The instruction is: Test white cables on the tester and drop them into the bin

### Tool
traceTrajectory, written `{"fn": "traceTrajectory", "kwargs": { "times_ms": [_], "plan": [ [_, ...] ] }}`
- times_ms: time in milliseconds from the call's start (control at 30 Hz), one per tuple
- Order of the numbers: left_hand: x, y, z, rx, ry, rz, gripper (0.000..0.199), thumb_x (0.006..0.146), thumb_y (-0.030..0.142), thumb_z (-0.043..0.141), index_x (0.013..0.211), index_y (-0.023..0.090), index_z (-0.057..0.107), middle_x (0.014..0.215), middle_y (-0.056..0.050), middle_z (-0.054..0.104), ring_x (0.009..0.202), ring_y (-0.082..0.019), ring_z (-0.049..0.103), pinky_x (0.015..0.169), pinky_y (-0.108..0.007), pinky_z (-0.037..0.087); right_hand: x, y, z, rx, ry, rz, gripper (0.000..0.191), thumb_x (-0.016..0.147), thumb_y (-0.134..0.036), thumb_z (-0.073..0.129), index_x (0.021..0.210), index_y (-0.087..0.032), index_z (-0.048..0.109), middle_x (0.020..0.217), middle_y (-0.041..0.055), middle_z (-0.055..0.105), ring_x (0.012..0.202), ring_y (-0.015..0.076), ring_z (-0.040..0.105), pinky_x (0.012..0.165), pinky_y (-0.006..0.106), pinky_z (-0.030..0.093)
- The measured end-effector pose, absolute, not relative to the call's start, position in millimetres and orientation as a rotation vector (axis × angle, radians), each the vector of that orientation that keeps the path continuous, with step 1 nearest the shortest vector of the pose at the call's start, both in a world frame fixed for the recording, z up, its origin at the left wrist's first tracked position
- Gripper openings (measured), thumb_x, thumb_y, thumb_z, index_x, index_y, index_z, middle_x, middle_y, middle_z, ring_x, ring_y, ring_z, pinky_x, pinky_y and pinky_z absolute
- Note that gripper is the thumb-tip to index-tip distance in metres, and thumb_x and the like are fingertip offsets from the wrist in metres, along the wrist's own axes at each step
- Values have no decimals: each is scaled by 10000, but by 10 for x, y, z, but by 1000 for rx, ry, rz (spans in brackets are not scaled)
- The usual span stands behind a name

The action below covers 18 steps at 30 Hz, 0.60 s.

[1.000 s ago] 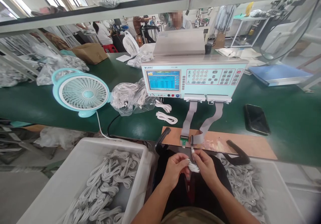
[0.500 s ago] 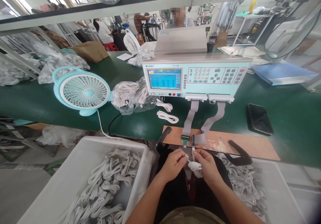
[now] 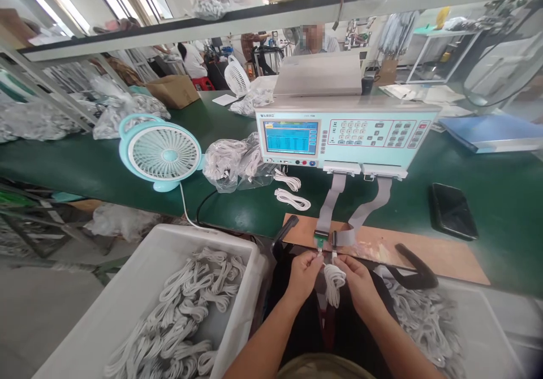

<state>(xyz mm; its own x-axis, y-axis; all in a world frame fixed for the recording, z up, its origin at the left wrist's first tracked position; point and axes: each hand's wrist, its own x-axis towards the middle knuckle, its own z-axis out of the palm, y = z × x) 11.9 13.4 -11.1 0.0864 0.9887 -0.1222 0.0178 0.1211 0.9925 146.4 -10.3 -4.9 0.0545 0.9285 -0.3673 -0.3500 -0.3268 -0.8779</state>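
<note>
A coiled white cable [image 3: 335, 283] hangs between my hands at the front edge of the bench. My left hand [image 3: 306, 274] pinches one end of it, right at the small green circuit board [image 3: 319, 241]. Fingers of my right hand [image 3: 356, 276] are closed on the other end, which meets the dark connector [image 3: 335, 238] beside that board. Grey ribbon cables [image 3: 331, 202] lead from both connectors up to the cable tester [image 3: 382, 141], whose screen [image 3: 291, 137] is lit blue. Whether the left plug is fully seated I cannot tell.
White bins of coiled cables stand left [image 3: 156, 235] and right [image 3: 475, 305]. On the green bench are a fan [image 3: 169, 155], bagged cables [image 3: 224, 164], two loose coils [image 3: 292, 199] and a phone [image 3: 453, 211]. A wooden board [image 3: 445, 260] carries black clamps. A person sits behind the tester.
My left hand has brought its cable end forward to the green board. The right hand stays at its connector, and the coil now hangs lower. The whole view has shifted slightly.
</note>
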Motion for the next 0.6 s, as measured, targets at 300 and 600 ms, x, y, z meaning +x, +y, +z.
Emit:
{"fn": "traceTrajectory", "kwargs": {
  "times_ms": [300,600],
  "plan": [
    [255,116,-271,966,1243,1148,332,789,421,570,689,125,684,602,-19,608,598,-141,523,611,-240,404,1477,-95,-102,-1232,-667,1531,298,696,-455,739,744,-173,660,647,6,634,569,153,525,565,259,399],
    [-503,-149,431,1416,1307,1262,211,876,274,473,828,175,653,924,-63,676,837,-185,598,754,-297,453,1539,-84,-140,-1427,-631,1436,254,584,-383,802,718,-194,696,715,50,658,656,184,582,604,280,458]
  ]
}}
